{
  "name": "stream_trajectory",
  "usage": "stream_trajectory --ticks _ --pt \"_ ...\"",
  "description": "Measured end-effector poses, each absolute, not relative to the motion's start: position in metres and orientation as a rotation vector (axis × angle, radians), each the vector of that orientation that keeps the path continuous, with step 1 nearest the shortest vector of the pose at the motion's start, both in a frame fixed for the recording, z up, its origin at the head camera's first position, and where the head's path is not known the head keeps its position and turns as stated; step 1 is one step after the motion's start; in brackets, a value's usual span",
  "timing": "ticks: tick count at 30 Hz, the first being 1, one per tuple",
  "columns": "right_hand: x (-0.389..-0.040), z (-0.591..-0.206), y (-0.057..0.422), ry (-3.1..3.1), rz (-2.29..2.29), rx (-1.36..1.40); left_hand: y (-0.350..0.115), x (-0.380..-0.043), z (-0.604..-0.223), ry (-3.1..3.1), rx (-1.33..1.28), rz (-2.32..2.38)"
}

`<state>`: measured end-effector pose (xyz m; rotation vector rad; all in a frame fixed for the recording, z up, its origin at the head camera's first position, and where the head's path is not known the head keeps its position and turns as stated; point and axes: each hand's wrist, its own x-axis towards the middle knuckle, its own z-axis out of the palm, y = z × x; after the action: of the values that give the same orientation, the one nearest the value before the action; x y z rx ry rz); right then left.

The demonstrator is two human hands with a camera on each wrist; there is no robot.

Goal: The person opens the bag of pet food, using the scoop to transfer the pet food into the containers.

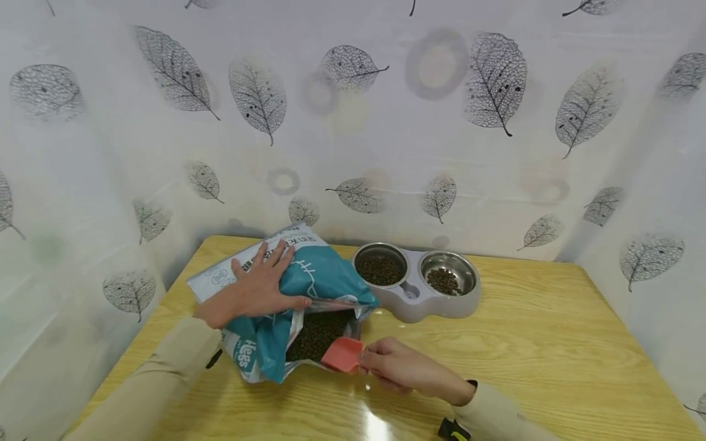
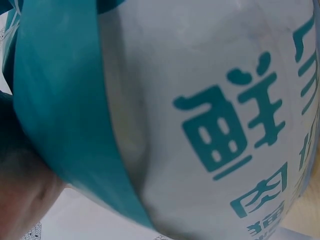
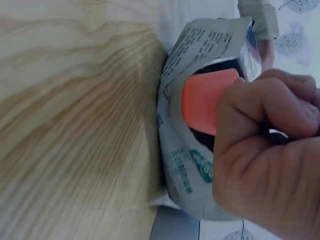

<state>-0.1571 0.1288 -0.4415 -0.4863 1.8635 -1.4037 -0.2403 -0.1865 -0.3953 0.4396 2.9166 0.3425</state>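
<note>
A teal and white bag of pet food [image 1: 331,269] lies on its side on the wooden table, its mouth toward the right front, with brown kibble [image 1: 317,335] showing inside. My left hand [image 1: 256,291] rests on top of the bag with fingers spread. My right hand [image 1: 405,367] grips the handle of a pink scoop [image 1: 343,354], whose blade overlaps the lower edge of the bag's mouth. In the right wrist view the scoop [image 3: 207,100] stands in front of the opening, the fingers curled round its handle. The left wrist view is filled by the bag's printed side [image 2: 210,125].
Behind the right hand stands a grey double feeder [image 1: 410,309] with two steel bowls. Kibble lies in the left bowl [image 1: 380,264], and a smaller heap in the right bowl [image 1: 449,272]. A leaf-patterned curtain [image 1: 386,141] borders the table [image 1: 546,331] at the back and sides.
</note>
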Motion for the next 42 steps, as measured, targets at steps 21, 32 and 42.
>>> stream_trajectory --ticks 21,32,42 --pt "-0.150 -0.464 0.110 1.806 -1.542 -0.370 -0.185 -0.242 -0.398 2.925 0.437 0.323" --pt "-0.147 -0.464 0.124 1.751 -1.576 -0.378 -0.187 -0.241 -0.397 2.920 0.448 0.340" --pt "-0.147 -0.459 0.133 1.727 -1.611 -0.396 -0.188 -0.241 -0.397 2.925 0.452 0.341"
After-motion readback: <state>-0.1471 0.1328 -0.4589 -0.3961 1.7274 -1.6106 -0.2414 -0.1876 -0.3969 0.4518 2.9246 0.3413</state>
